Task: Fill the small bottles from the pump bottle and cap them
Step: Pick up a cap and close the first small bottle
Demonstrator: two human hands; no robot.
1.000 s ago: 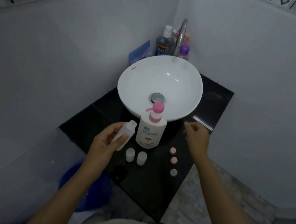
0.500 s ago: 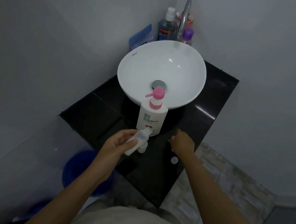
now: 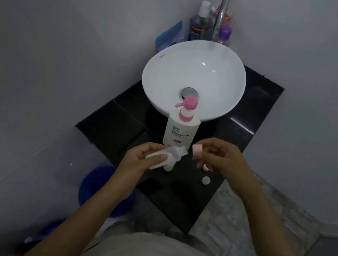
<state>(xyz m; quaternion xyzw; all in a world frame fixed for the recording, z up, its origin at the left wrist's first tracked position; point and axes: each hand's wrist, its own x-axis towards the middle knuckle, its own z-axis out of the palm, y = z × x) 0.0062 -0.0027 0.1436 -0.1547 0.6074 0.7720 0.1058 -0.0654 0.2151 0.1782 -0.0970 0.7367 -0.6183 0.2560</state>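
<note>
My left hand [image 3: 139, 160] holds a small translucent bottle [image 3: 169, 154] tilted on its side, its open neck pointing right. My right hand [image 3: 222, 157] pinches a pink cap [image 3: 197, 150] just right of that neck, a small gap between them. The white pump bottle [image 3: 182, 131] with a pink pump stands upright behind them on the black counter [image 3: 175, 194]. Another small bottle [image 3: 168, 167] peeks out below my left hand. A pink cap [image 3: 205, 167] lies under my right fingers and a white cap [image 3: 206, 180] lies nearer the front.
A white basin [image 3: 233, 76] fills the back of the counter under a chrome tap [image 3: 222, 8]. Toiletry bottles [image 3: 198, 25] and a blue packet [image 3: 169, 36] stand behind it against the wall. A blue bucket [image 3: 97, 187] sits on the floor at the left.
My right hand picked a pink cap up from the counter and brought it to the bottle's neck. My left hand tilted the small bottle over and shifted it right.
</note>
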